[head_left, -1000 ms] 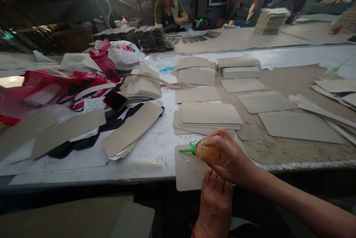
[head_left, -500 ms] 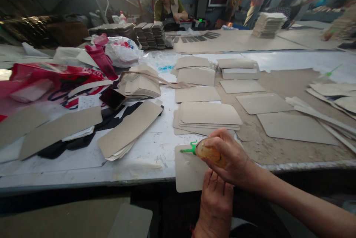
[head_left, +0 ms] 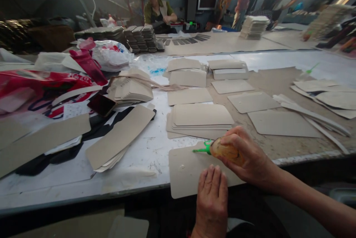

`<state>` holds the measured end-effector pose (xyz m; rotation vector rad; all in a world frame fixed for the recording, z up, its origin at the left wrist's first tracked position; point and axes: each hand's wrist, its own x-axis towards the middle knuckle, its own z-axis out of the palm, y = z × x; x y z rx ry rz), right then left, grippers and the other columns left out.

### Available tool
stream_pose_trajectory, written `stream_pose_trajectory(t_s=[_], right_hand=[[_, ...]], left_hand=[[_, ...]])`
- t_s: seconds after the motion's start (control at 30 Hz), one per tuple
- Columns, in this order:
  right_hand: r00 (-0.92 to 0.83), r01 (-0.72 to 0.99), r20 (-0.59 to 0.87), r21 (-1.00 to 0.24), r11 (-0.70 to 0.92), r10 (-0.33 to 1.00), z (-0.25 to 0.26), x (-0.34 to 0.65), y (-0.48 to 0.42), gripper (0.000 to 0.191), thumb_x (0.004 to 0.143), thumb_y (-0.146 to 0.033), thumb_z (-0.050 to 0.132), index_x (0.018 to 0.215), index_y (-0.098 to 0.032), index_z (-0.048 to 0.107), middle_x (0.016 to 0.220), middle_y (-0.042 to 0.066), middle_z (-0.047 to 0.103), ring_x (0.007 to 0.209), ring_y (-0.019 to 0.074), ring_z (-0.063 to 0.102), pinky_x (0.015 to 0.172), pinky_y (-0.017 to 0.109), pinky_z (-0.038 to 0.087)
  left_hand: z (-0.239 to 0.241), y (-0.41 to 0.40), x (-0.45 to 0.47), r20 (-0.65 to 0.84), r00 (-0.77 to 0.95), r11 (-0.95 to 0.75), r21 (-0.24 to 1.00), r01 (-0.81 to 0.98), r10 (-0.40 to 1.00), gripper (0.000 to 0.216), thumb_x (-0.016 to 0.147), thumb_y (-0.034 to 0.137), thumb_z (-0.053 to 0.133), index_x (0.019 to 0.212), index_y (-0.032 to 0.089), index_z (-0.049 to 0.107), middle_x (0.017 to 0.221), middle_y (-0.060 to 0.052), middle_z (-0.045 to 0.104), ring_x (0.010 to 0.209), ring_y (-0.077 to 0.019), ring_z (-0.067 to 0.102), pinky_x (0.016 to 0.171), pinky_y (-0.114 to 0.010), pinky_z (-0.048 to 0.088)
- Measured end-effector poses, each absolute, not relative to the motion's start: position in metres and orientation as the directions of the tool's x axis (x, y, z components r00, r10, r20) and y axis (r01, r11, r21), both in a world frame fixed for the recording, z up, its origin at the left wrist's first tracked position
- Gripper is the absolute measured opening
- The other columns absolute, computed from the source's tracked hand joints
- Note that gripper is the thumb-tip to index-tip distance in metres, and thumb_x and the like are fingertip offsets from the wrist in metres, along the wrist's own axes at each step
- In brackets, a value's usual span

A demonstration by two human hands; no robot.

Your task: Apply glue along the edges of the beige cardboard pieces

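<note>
My right hand (head_left: 244, 154) is wrapped round a glue bottle (head_left: 226, 151) with amber contents and a green nozzle. The bottle lies tilted on its side, its nozzle tip pointing left just over a beige board (head_left: 180, 178) with rounded corners. Whether the tip touches the board I cannot tell. My left hand (head_left: 213, 193) rests flat on the same board near the table's front edge, fingers stretched out. A small pale spot shows on the board's left part. Just beyond it lies a stack of similar boards (head_left: 203, 115).
More boards (head_left: 283, 124) and pale strips (head_left: 314, 113) lie to the right. On the left are a fanned pile (head_left: 119, 138), a phone (head_left: 101, 105), a pink bottle (head_left: 88, 65) and plastic bags. Across the table a person (head_left: 158, 8) sits by dark stacks.
My right hand has moved the glue bottle rightward along the board, away from its left end. My left hand now lies flatter and more of it shows. The camera view has shifted slightly.
</note>
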<state>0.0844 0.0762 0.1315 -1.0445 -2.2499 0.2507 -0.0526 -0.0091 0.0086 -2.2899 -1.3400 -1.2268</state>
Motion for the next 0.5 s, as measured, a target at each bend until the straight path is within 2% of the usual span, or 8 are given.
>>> stream_pose_trajectory(t_s=[0.23,0.5], right_hand=[[-0.368,0.611,0.478,-0.522,0.595,0.797,0.119,0.087,0.078,0.024,0.085,-0.020,0.065,0.103,-0.021,0.050,0.096,0.007,0.051,0.088,0.0220,0.054,0.076,0.037,0.051],[-0.371,0.523,0.464,-0.611,0.594,0.804,0.114,0.063,0.079,0.024,0.082,-0.016,0.065,0.101,-0.022,0.052,0.096,0.006,0.052,0.089,0.0210,0.054,0.077,0.037,0.051]], left_hand=[[0.007,-0.008,-0.052,0.755,0.254,-0.570,0.188,0.800,0.605,0.033,0.092,0.004,0.039,0.110,0.009,0.067,0.118,-0.012,0.069,0.118,-0.0226,0.061,0.105,-0.039,0.047],[0.005,-0.008,-0.052,0.771,0.214,-0.562,0.216,0.799,0.600,0.029,0.092,0.005,0.043,0.106,0.011,0.068,0.110,-0.008,0.072,0.118,-0.0223,0.061,0.109,-0.039,0.044]])
